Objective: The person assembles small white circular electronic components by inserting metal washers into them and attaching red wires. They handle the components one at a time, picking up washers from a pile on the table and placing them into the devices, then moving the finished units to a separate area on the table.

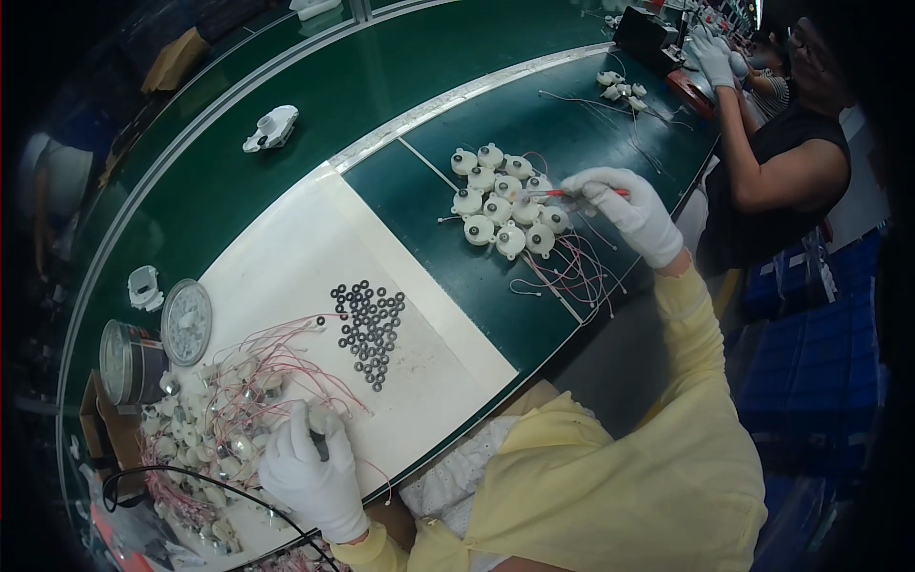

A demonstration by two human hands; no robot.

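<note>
My left hand [310, 467], in a white glove, closes its thumb and fingers round a small whitish motor [326, 419] beside a heap of wired parts [214, 419]. The fingers partly cover it. My right hand [624, 205], also gloved, grips a slim red-handled tool [553, 193] with a pale tip, like a small brush. Its tip is over a cluster of round white motors [496, 210] with dark centres, whose pink and white wires trail toward the bench edge. Between my hands, many small black rings [370, 329] lie on a white sheet [286, 248].
An open tin [129, 362] and its round lid [187, 322] are at the left. White housings [272, 129] lie on the green bench. A black cable [210, 477] crosses the heap. At the far right a gloved co-worker [786, 181] sits by more wired motors [621, 91].
</note>
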